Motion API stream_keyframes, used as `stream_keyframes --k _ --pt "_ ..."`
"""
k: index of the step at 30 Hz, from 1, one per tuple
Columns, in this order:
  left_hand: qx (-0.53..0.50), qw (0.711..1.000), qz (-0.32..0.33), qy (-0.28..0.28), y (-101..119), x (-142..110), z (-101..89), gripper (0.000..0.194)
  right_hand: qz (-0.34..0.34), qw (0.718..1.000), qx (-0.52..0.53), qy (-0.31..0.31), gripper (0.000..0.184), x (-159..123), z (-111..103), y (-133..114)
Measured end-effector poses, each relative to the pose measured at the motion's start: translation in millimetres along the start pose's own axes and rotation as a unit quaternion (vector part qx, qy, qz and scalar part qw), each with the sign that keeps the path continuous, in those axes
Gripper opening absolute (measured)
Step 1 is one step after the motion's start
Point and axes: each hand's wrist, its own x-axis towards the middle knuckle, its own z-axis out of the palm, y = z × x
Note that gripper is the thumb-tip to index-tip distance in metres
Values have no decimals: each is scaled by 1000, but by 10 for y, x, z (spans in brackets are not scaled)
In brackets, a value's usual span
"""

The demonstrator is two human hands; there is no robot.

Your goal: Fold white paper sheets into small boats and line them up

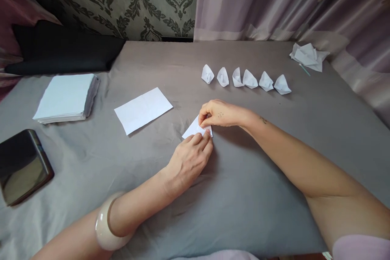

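Note:
A small sheet of folded white paper (191,129) lies on the grey cloth in front of me, partly hidden by my fingers. My left hand (191,154) holds its near edge down, fingers bent and close together on the paper. From the right, my right hand (217,113) reaches over and pinches the paper's upper right part between thumb and curled fingers. To the left rests a flat white rectangular sheet (144,110). Beyond my hands, several folded paper boats (222,77) stand in a row.
A thick stack of white paper (63,96) sits at the left, with a dark phone (24,166) nearer me and black fabric (63,48) behind. Crumpled paper pieces (308,56) and a thin pale stick (304,69) lie far right, near the curtain (274,4).

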Motion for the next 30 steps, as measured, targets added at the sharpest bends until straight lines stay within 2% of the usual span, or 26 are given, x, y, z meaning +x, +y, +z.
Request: stream_keyframes --k 3,8,14,16,18,20,21,23,25,30 --pt "-21 1000 -18 2 11 17 7 36 21 1000 -7 -16 11 -2 -26 -69" --pt "-11 1000 -21 -15 9 34 -1 51 33 999 -13 -24 11 -4 -48 -120" --pt "-17 999 -18 -24 18 27 -16 47 34 999 -16 -25 7 -4 -38 -90" --pt "-35 999 -28 -6 42 27 -18 43 32 999 -25 15 9 -31 -4 -76" --pt "-63 997 -41 22 73 27 -22 46 20 996 -42 81 15 -82 67 -64" --pt "-91 993 -53 46 107 29 -24 51 -15 990 -57 130 6 -157 175 -57" --pt "-103 992 -55 52 122 31 -23 52 -41 986 -70 144 4 -203 237 -55" --pt "-119 990 -60 53 147 37 -18 53 -77 978 -101 167 19 -314 363 -52" --pt "-122 989 -64 51 162 44 -5 55 -85 970 -122 194 25 -444 473 -52" --pt "-115 989 -52 78 150 5 70 54 -99 961 -141 215 40 -744 696 -74"
